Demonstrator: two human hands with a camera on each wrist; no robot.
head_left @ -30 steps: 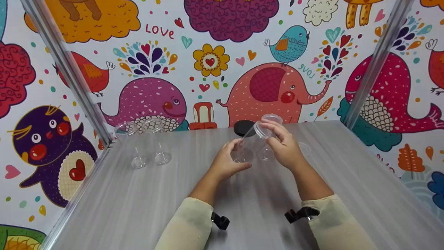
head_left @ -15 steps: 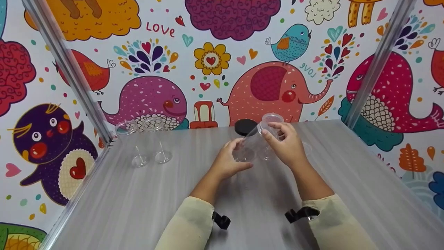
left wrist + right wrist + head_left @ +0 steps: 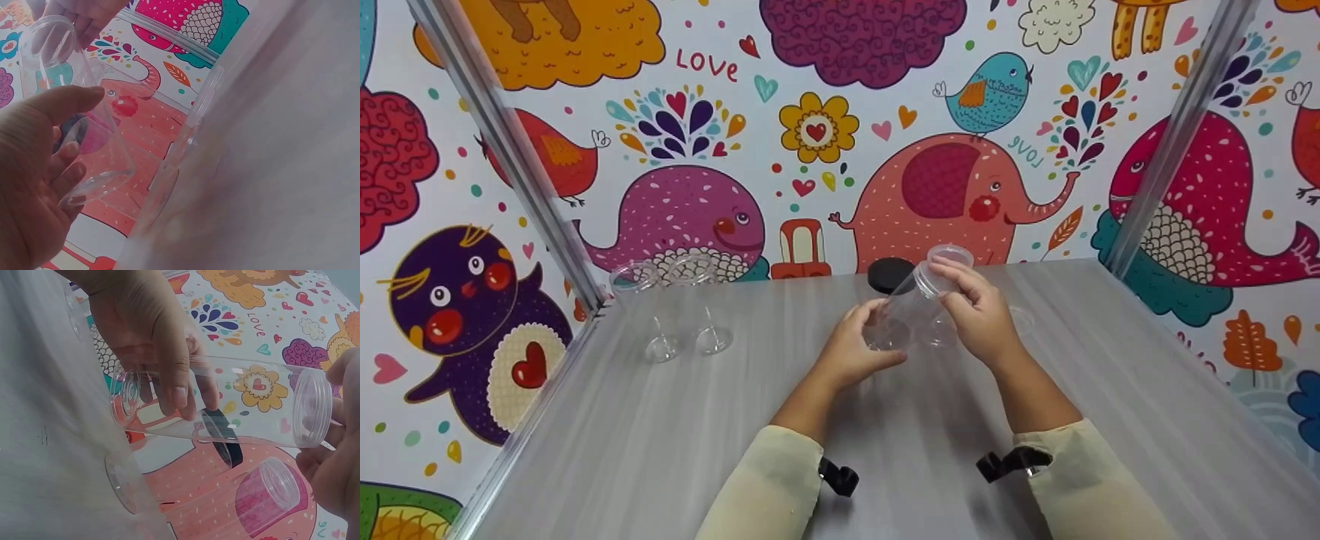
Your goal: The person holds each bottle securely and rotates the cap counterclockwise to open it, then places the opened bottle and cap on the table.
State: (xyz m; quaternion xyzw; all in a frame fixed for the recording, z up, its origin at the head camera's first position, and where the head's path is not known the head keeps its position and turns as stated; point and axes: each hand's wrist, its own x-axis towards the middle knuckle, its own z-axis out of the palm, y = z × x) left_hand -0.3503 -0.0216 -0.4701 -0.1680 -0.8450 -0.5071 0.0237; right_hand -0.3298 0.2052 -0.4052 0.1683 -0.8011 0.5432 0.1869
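Observation:
A clear plastic jar [image 3: 901, 304] leans between my two hands, its ribbed mouth end up to the right. Near its base, my left hand [image 3: 849, 349] holds the jar from the left, thumb and fingers around the wall, as the left wrist view shows. At the other end my right hand [image 3: 981, 311] grips the clear ribbed rim [image 3: 313, 408] with fingers and thumb. Behind the held jar stand a jar with a black lid [image 3: 891, 275] and another clear jar [image 3: 949, 256], both partly hidden by the hands and the held jar.
Two clear jars, one [image 3: 662, 349] beside the other [image 3: 712, 340], stand at the left back of the grey table [image 3: 660, 450]. A clear round piece [image 3: 1020, 321] lies to the right of my right hand. Patterned walls [image 3: 810, 202] with metal posts [image 3: 1177, 142] enclose the table.
The right fingers drew back around the rim half a second ago and now reach forward over it again. The left hand and the jar have stayed almost in place.

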